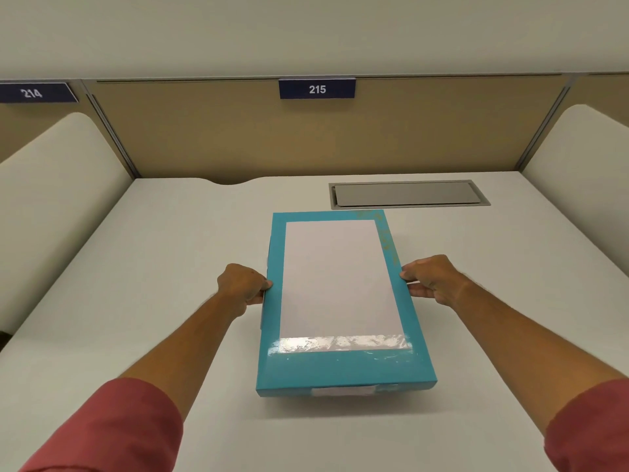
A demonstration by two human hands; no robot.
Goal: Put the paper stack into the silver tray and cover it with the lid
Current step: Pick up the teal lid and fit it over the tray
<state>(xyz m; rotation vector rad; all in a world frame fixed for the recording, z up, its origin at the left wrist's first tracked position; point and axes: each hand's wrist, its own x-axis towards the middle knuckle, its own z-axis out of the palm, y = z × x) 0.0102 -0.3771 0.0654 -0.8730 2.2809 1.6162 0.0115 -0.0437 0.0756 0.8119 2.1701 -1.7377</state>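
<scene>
A teal lid with a white sheet taped on its top lies lengthwise in the middle of the white desk. My left hand grips the lid's left edge and my right hand grips its right edge, thumbs on top. A thin grey-silver strip of the tray shows under the lid's left side, just below my left hand. The lid's near end casts a shadow on the desk and seems slightly raised. The paper stack is hidden; I cannot tell whether it is under the lid.
A grey cable hatch is set into the desk just behind the lid on the right. Tan partition walls enclose the desk, with a blue "215" sign at the back. Cream side dividers stand on both sides.
</scene>
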